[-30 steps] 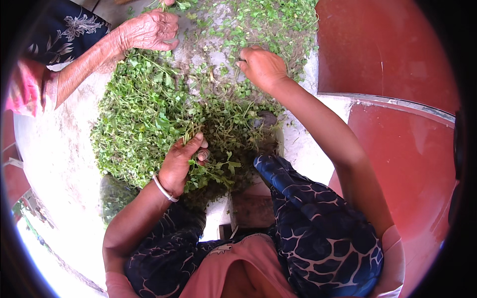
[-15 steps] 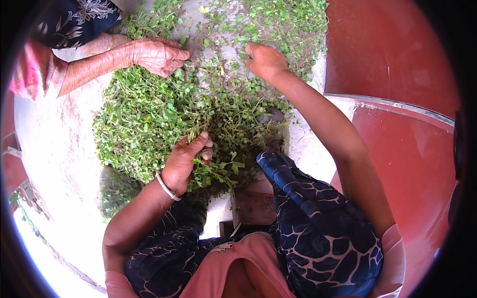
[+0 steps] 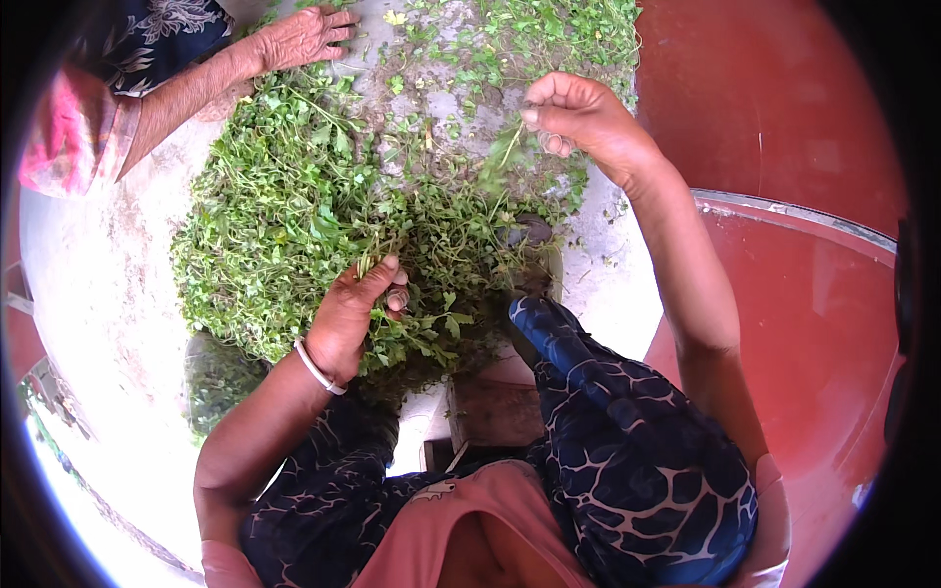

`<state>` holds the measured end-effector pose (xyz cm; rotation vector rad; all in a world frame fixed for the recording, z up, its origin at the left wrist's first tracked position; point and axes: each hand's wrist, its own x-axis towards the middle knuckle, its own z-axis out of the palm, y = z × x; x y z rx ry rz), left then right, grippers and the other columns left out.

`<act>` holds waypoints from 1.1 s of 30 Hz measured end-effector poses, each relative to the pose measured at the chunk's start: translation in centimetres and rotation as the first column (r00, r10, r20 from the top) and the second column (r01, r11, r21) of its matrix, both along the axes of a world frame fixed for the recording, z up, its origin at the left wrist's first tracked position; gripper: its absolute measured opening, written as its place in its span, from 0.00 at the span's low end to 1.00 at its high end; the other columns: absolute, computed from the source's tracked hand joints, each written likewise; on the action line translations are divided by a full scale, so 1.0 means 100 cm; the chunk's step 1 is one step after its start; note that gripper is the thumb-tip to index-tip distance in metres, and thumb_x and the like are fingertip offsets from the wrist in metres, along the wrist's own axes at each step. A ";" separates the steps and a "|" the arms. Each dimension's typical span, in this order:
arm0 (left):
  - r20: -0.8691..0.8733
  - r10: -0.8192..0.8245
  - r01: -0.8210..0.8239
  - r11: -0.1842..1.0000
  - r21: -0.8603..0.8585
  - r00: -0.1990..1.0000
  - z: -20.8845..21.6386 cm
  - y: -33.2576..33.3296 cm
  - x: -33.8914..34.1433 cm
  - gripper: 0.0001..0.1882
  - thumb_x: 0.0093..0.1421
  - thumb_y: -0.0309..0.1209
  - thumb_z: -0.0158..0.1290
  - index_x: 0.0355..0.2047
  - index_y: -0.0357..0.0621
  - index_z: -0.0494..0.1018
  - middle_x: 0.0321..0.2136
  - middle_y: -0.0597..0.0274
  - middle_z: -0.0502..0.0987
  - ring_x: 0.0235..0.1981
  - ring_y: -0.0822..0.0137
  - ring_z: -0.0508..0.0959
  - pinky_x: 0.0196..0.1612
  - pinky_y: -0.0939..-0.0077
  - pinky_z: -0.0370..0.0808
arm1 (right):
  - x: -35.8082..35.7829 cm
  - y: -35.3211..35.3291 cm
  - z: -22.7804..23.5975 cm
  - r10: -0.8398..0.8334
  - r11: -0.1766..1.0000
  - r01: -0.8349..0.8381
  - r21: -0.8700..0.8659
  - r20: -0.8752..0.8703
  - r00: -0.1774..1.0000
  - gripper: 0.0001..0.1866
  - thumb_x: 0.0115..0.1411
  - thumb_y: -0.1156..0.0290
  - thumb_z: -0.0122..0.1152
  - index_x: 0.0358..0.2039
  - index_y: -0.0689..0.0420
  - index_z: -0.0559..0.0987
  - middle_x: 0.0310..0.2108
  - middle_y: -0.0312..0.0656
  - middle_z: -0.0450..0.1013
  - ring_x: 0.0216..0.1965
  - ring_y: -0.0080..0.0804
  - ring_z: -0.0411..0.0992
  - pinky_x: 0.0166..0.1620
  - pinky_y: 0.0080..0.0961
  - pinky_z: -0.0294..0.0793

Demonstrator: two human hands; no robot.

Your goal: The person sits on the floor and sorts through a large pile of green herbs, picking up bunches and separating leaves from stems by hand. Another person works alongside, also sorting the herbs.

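Observation:
My left hand (image 3: 345, 316), with a white bracelet at its wrist, is closed around a small bunch of leafy green herbs (image 3: 420, 335). The stems stick up past my thumb and the leaves hang out below my fingers. Up and to the right, my right hand (image 3: 596, 125) pinches a single herb sprig (image 3: 505, 157) between thumb and fingertips; its leafy end is blurred and dangles to the left. Between and beyond my hands spreads a big heap of the same herbs (image 3: 265, 225), thick at the left and darker near my knees.
At the far left another person's hand (image 3: 306, 37) rests with fingers stretched over the ground by the heap. More loose herbs (image 3: 559, 39) lie scattered at the far side. Red floor panels (image 3: 784, 294) with a pale strip are on the right; my patterned trouser knees (image 3: 549, 328) flank the near side.
My right hand has lifted and moved right and toward me, now with a sprig in its fingers. The other person's hand has drawn away to the far side and opened. My left hand has barely moved.

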<state>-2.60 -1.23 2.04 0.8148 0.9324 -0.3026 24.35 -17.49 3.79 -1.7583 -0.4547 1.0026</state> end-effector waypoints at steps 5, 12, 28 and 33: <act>0.042 0.001 -0.003 0.999 0.047 0.999 0.008 0.005 0.014 0.12 0.55 0.36 0.58 0.34 0.43 0.73 0.27 0.67 0.75 0.21 0.77 0.68 0.26 0.82 0.65 | -0.006 -0.003 0.001 0.023 0.995 -0.014 -0.101 0.086 0.996 0.03 0.56 0.72 0.60 0.31 0.55 0.75 0.21 0.28 0.71 0.20 0.13 0.65 0.22 0.12 0.62; 0.210 -0.091 0.067 0.991 0.117 0.973 0.021 0.007 0.047 0.12 0.56 0.33 0.57 0.38 0.41 0.75 0.33 0.64 0.79 0.22 0.78 0.68 0.25 0.83 0.64 | -0.033 0.003 0.009 0.053 0.998 -0.048 0.033 -0.147 0.988 0.05 0.56 0.70 0.61 0.32 0.55 0.75 0.22 0.28 0.70 0.20 0.13 0.65 0.22 0.13 0.62; 0.216 -0.225 0.190 0.966 0.173 0.950 0.018 -0.006 0.067 0.09 0.55 0.29 0.57 0.35 0.41 0.76 0.26 0.71 0.76 0.22 0.80 0.67 0.25 0.84 0.63 | -0.065 0.011 0.003 0.131 0.989 -0.121 0.084 -0.125 0.984 0.04 0.57 0.72 0.59 0.30 0.56 0.73 0.23 0.29 0.69 0.21 0.13 0.65 0.23 0.11 0.63; 0.232 -0.152 0.107 0.975 0.196 0.961 0.016 -0.003 0.065 0.09 0.55 0.28 0.55 0.36 0.40 0.75 0.28 0.68 0.77 0.24 0.78 0.68 0.27 0.81 0.65 | -0.077 0.011 0.000 -0.009 0.973 0.047 0.225 -0.171 0.985 0.03 0.56 0.75 0.58 0.28 0.57 0.72 0.22 0.30 0.68 0.20 0.14 0.64 0.23 0.14 0.64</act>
